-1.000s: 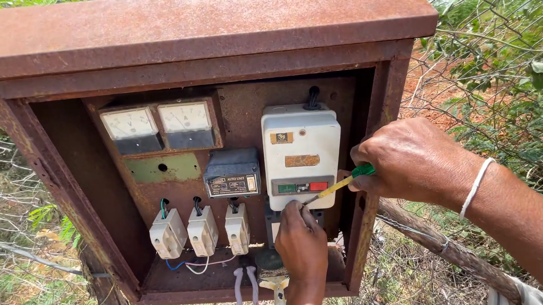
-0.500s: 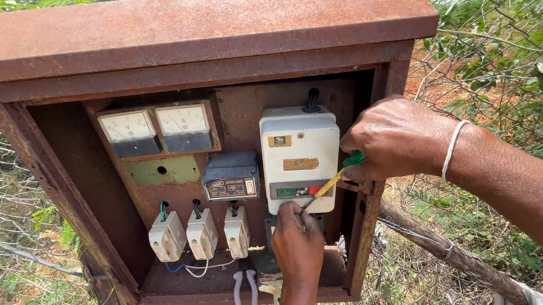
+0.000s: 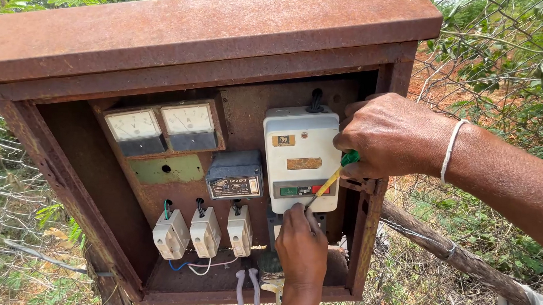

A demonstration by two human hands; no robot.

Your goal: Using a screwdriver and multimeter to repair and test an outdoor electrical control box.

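Note:
My right hand (image 3: 397, 136) grips a screwdriver (image 3: 331, 181) with a green and yellow handle, its tip at the bottom edge of a white starter box (image 3: 301, 151) with a green and a red button. My left hand (image 3: 300, 244) reaches up from below, fingers closed just under that box, touching its underside; what it holds is hidden. The box hangs on the right inside a rusty open metal cabinet (image 3: 207, 34).
Two white dial meters (image 3: 160, 123) sit at the upper left, a small grey unit (image 3: 234, 175) in the middle, three white fuse holders (image 3: 205, 232) with wires below. Pliers handles (image 3: 247, 288) lie on the cabinet floor. Wire fence and bushes (image 3: 497, 60) stand behind.
My right hand has moved slightly left and up with the screwdriver, the tip now lower on the white box. My left hand stays under the box.

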